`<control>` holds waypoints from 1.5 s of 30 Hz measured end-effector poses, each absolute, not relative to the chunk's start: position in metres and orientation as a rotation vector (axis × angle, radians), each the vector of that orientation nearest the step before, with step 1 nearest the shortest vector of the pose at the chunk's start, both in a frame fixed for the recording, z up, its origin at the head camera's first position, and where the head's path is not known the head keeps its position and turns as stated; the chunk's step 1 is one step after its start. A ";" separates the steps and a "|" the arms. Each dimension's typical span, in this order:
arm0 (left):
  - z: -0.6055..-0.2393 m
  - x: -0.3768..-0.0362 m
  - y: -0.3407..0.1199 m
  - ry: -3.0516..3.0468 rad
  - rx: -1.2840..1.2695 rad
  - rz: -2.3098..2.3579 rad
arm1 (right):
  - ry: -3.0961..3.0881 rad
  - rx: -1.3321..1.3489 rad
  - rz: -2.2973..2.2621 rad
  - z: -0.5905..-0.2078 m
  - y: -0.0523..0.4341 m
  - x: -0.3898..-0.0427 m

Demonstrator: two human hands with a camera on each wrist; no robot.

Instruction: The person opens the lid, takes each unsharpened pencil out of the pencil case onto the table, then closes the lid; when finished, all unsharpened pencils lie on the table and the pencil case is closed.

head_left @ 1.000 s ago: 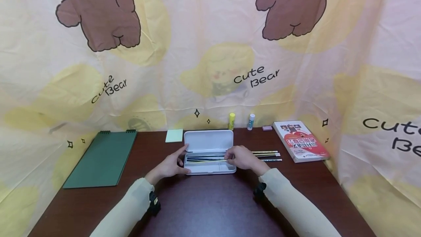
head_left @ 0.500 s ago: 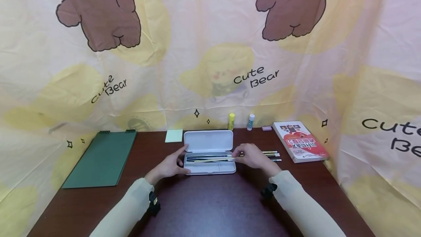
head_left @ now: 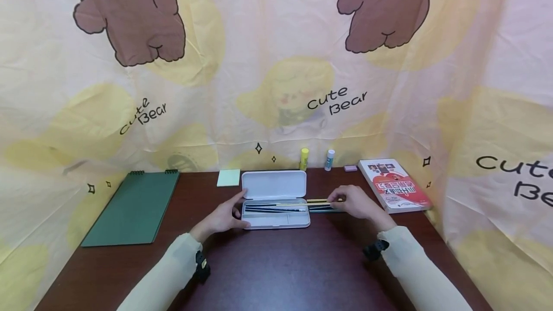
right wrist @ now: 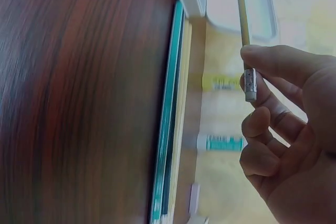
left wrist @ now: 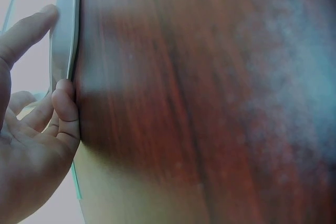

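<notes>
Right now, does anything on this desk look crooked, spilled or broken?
Nothing spilled or broken. The one oddity is the yellow pencil pinched by the right hand: it lies half out of the open pencil case, crossing its right end. The red book sits slightly askew.

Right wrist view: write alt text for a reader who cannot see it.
The right hand pinches a yellow pencil near its metal eraser end, held above a dark wooden desk. More pencils lie on the desk beside the white pencil case, with two glue sticks lined up beyond them.
</notes>
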State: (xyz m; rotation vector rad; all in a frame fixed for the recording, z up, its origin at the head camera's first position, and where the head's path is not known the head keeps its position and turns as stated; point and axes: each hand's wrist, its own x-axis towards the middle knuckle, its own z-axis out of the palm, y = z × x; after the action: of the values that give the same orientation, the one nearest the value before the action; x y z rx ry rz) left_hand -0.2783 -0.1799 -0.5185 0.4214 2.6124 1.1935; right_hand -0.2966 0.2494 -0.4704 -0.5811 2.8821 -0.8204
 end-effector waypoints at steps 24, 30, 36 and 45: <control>-0.518 -0.277 -0.179 2.616 0.408 1.191 | 2.871 -0.421 -0.826 -0.491 0.332 -0.290; -0.518 -0.278 -0.179 2.613 0.419 1.193 | 2.837 -0.375 -0.830 -0.497 0.340 -0.291; -0.519 -0.278 -0.179 2.619 0.443 1.184 | 2.838 -0.352 -0.804 -0.501 0.339 -0.292; -0.517 -0.278 -0.179 2.612 0.450 1.195 | 2.856 -0.304 -0.767 -0.505 0.332 -0.293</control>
State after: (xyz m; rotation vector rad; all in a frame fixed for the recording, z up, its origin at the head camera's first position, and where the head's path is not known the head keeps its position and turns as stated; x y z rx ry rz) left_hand -0.2778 -0.1785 -0.5173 0.4498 2.6122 1.1949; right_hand -0.2928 0.3324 -0.5054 -0.3045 2.8562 -0.7671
